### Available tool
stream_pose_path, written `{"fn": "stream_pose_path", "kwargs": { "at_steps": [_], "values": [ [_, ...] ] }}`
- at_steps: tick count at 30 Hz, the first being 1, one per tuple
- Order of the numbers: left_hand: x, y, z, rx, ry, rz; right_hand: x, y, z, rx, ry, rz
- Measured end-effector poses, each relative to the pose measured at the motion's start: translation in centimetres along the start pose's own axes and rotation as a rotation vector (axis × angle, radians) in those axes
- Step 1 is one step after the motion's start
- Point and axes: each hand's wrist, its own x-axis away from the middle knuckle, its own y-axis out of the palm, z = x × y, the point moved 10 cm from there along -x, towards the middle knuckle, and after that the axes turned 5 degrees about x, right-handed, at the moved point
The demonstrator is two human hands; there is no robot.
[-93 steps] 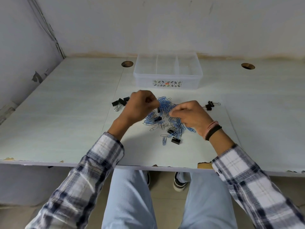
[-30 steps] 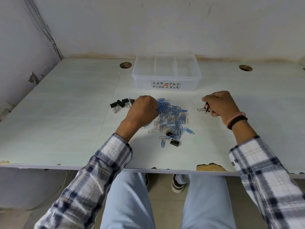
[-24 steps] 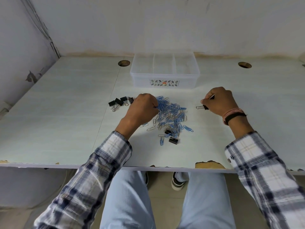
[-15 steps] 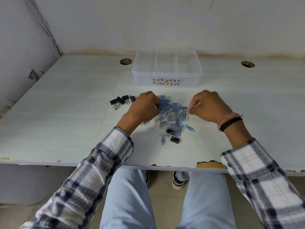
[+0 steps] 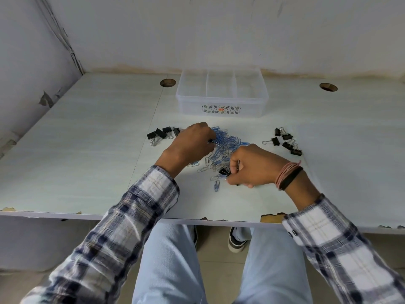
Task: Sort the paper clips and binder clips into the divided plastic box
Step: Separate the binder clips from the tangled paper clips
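Note:
A clear divided plastic box [image 5: 221,99] stands at the back of the table, its three compartments bare. A pile of blue and silver paper clips [image 5: 229,142] lies in the middle. My left hand [image 5: 191,144] sits at the pile's left edge with curled fingers, and a dark binder clip shows at its fingertips. My right hand [image 5: 252,168] is at the pile's near edge, its fingers curled round a black binder clip [image 5: 224,171]. Separate groups of black binder clips lie to the left [image 5: 162,133] and to the right [image 5: 286,141].
Two round cable holes [image 5: 167,82] [image 5: 328,86] are cut in the table near the back wall. The table's front edge [image 5: 197,218] is chipped. A wall closes the left side. My knees and a shoe show below the table.
My right hand left the binder clips at the right, came back to the near edge of the pile and closed on a black clip. My left hand has barely moved.

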Motion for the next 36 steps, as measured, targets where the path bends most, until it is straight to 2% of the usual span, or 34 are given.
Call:
{"fn": "stream_pose_path", "kwargs": {
  "at_steps": [7, 13, 17, 23, 26, 29, 31, 33, 36],
  "values": [
    [0.2, -0.9, 0.0, -0.004, 0.014, 0.121, 0.6, -3.1, 0.8, -0.112, -0.046, 0.207],
    [0.3, -1.4, -0.3, 0.194, -0.014, 0.157, 0.2, -1.8, 1.4, -0.014, -0.099, 0.106],
    [0.6, -1.6, -0.9, 0.439, -0.057, 0.173, -0.2, -1.3, 1.4, -0.048, -0.118, 0.155],
    [1.1, -2.6, -1.0, 0.525, -0.067, 0.216, -0.2, -2.6, 1.6, -0.112, -0.106, 0.267],
    [1.5, -2.9, -1.7, 0.657, -0.132, 0.224, 0.6, -5.0, 2.3, -0.302, -0.089, 0.461],
    [1.8, -2.8, -3.3, 0.852, -0.225, 0.241, 0.6, -5.8, 4.6, -0.712, 0.026, 0.566],
    [2.0, -3.0, -4.6, 0.877, -0.274, 0.249, -0.2, -4.4, 5.9, -1.031, 0.145, 0.491],
    [2.3, -3.6, -6.0, 0.776, -0.304, 0.274, -0.8, -2.5, 6.0, -1.31, 0.216, 0.357],
    [3.2, -5.4, -9.2, 0.522, -0.352, 0.377, -1.6, -0.6, 5.4, -1.52, 0.22, 0.169]
  ]
}}
